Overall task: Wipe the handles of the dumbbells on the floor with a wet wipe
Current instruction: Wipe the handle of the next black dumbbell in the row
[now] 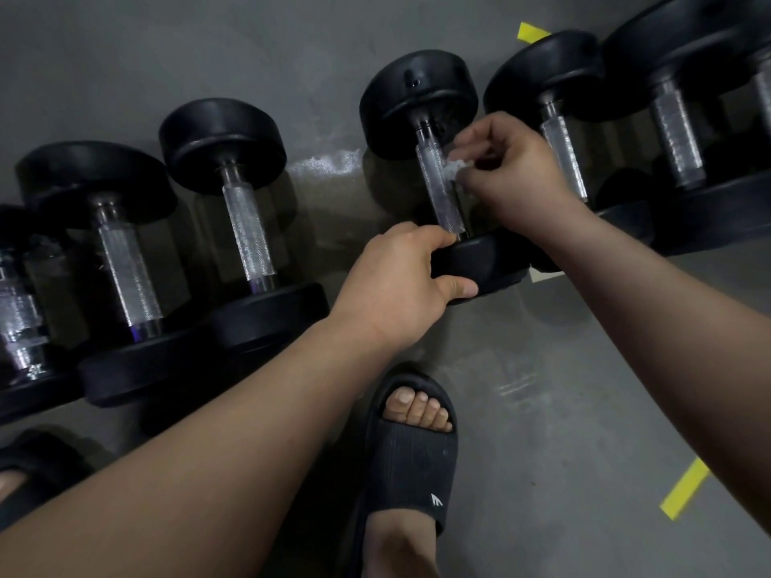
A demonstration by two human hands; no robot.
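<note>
From the head view, at centre frame our left hand point(400, 281) grips the near weight head of the middle dumbbell point(438, 177), likely to stop it rolling. Just above, our right hand point(509, 168) pinches the wet wipe point(454, 166) against its knurled handle point(440, 189), fingers curled for rubbing.

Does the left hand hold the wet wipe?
No, the right hand pinches the white wet wipe; the left hand grips the dumbbell's black round end.
</note>
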